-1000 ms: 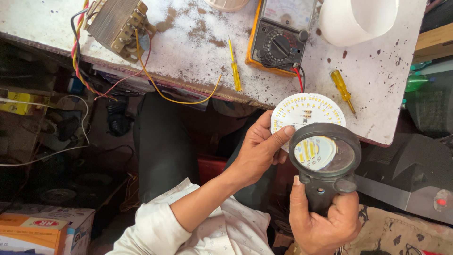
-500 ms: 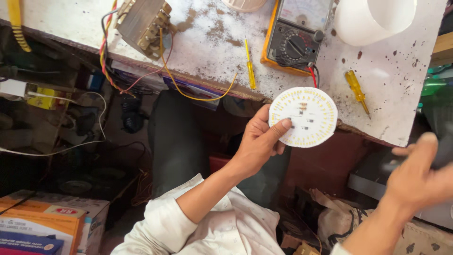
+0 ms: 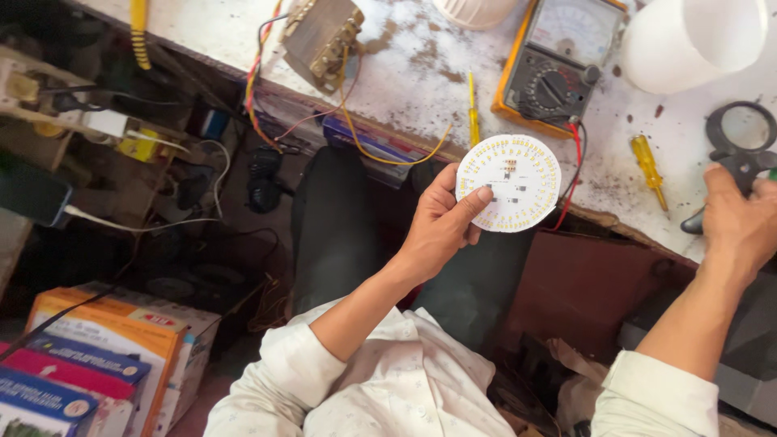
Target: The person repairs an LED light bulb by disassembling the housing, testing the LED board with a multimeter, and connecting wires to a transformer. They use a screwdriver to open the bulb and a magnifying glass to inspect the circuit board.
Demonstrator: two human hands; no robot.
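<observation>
My left hand [image 3: 441, 231] holds a round white circuit disc [image 3: 510, 182] studded with small yellow chips, gripped at its left edge and held just in front of the worn white table [image 3: 405, 89]. My right hand [image 3: 740, 222] rests at the table's right side on the handle of a black magnifying glass [image 3: 740, 137], whose lens lies flat on the tabletop. Whether those fingers still grip the handle is unclear.
On the table sit a yellow-cased multimeter [image 3: 558, 65] with a red lead, two small yellow screwdrivers [image 3: 650, 170] [image 3: 473, 109], a transformer [image 3: 324, 36] with coloured wires and a white plastic dome [image 3: 696, 40]. Cardboard boxes [image 3: 97, 356] stand at lower left, cables under the table.
The magnifying glass left the disc: my right hand carried it to the right and laid it on the table. My left hand keeps the disc in about the same place.
</observation>
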